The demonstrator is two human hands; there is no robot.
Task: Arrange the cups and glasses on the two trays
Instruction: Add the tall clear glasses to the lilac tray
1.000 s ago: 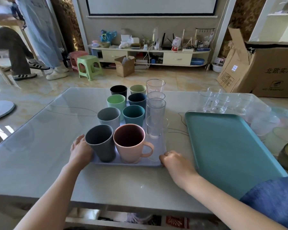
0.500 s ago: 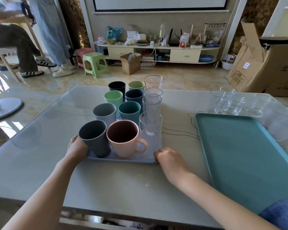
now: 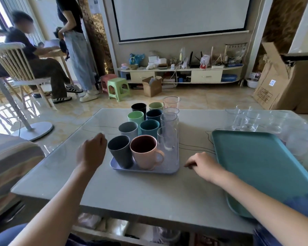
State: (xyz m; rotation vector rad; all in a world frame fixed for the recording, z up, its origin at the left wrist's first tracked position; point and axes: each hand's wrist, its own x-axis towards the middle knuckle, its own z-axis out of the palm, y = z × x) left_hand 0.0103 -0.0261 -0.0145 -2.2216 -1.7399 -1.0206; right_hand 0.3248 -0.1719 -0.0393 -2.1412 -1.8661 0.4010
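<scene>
A lilac tray (image 3: pixel 169 170) on the grey table holds two rows of coloured cups and a row of clear glasses (image 3: pixel 168 127). At its front stand a dark grey cup (image 3: pixel 120 150) and a pink mug (image 3: pixel 144 151). A teal tray (image 3: pixel 256 167) lies bare at the right, with several clear glasses (image 3: pixel 245 118) behind it. My left hand (image 3: pixel 91 150) hovers just left of the lilac tray, fingers curled, holding nothing. To the right of that tray my right hand (image 3: pixel 204 164) rests on the table, loosely curled and not holding anything.
The table's front edge (image 3: pixel 132 206) is close to me. A striped sofa arm (image 3: pixel 9 160) is at the left. Two people, a chair, a fan base (image 3: pixel 34 130) and stools (image 3: pixel 117 87) stand on the floor beyond. Cardboard boxes (image 3: pixel 292 82) stand at the far right.
Both hands have let go of the lilac tray and drawn apart from its front corners. The camera has tilted upward, showing more of the room.
</scene>
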